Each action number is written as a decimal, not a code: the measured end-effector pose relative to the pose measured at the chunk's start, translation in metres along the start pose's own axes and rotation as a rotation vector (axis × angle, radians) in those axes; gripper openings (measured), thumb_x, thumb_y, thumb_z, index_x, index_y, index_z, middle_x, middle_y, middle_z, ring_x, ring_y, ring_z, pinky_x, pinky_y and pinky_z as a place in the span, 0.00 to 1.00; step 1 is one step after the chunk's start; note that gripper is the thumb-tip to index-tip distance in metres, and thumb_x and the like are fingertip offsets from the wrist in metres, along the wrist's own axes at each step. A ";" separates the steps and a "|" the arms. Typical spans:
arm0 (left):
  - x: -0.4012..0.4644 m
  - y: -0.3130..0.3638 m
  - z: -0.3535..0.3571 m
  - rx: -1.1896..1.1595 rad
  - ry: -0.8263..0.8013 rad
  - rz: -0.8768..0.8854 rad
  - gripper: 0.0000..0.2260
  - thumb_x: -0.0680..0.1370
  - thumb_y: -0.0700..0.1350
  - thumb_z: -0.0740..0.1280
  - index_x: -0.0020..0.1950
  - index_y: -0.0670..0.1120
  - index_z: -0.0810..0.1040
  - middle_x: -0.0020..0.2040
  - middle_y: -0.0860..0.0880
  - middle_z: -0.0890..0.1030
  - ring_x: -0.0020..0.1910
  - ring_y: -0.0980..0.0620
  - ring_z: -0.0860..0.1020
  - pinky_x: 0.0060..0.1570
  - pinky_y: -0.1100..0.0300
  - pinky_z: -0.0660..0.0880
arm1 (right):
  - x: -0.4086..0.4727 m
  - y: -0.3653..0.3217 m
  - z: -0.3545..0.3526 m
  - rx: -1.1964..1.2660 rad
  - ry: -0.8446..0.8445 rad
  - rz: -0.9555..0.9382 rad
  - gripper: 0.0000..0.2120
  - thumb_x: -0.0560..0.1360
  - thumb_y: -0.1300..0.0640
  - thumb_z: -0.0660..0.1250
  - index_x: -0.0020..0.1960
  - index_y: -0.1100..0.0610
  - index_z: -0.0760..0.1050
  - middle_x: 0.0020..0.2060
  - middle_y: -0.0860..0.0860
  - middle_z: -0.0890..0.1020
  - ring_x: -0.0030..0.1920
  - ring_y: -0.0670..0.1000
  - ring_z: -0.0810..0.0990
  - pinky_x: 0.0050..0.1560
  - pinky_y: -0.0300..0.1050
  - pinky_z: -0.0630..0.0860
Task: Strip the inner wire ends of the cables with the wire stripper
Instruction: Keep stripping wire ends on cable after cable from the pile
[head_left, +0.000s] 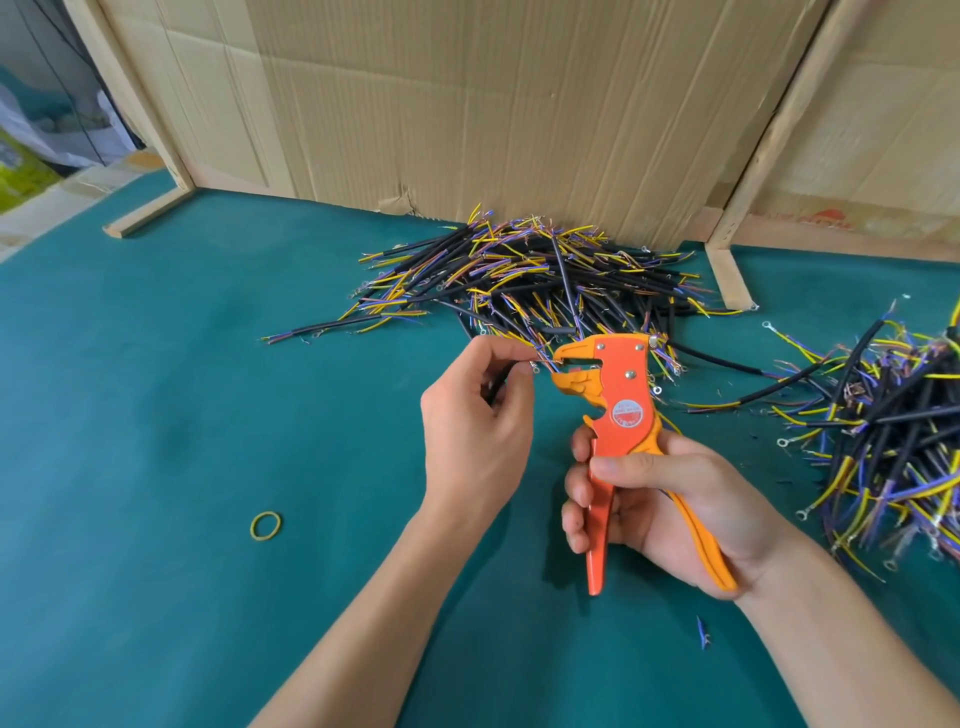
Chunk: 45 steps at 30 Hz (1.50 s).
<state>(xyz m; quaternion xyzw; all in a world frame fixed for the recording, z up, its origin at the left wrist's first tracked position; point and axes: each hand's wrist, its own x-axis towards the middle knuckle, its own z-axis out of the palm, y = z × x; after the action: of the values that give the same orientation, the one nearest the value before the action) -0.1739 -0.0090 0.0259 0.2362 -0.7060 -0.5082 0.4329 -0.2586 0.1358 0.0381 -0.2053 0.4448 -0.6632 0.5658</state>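
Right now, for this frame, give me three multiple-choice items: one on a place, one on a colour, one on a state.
1. Where does the rubber band lie?
A. On the mat, to the left of the left hand
B. On the far cable pile
C. Round the stripper's handles

2. What colour is the stripper?
A. Blue
B. Orange
C. Black

3. What is the right hand doing?
A. Resting flat on the mat
B. Gripping the stripper's handles
C. Reaching into the right pile

Answers:
1 A: the band sits alone on the green mat, beside the left hand, which pinches a cable.
2 B: body and handles are orange.
3 B: its fingers curl round the handles.
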 end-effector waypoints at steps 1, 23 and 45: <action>-0.001 0.000 0.000 0.006 -0.008 0.005 0.09 0.79 0.35 0.67 0.46 0.48 0.81 0.37 0.53 0.81 0.35 0.51 0.76 0.37 0.63 0.72 | 0.000 0.000 0.000 -0.005 0.005 -0.004 0.15 0.67 0.62 0.78 0.50 0.61 0.77 0.38 0.63 0.77 0.38 0.64 0.80 0.39 0.57 0.79; -0.001 -0.001 0.002 0.032 -0.073 0.013 0.11 0.79 0.36 0.68 0.48 0.51 0.85 0.42 0.57 0.85 0.44 0.56 0.83 0.48 0.61 0.79 | -0.001 0.002 0.003 -0.064 0.056 -0.052 0.09 0.72 0.58 0.73 0.40 0.59 0.73 0.30 0.57 0.71 0.26 0.56 0.72 0.29 0.49 0.72; 0.005 0.018 -0.008 -0.089 -0.159 -0.132 0.04 0.78 0.40 0.71 0.44 0.47 0.84 0.35 0.48 0.85 0.25 0.51 0.77 0.28 0.62 0.73 | -0.004 0.005 -0.009 0.175 0.099 -0.110 0.17 0.64 0.61 0.81 0.49 0.61 0.79 0.39 0.62 0.79 0.38 0.62 0.81 0.41 0.55 0.81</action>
<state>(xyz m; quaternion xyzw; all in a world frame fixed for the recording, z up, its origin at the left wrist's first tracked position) -0.1676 -0.0101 0.0456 0.2215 -0.6978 -0.5836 0.3514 -0.2615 0.1426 0.0303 -0.1463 0.4008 -0.7389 0.5215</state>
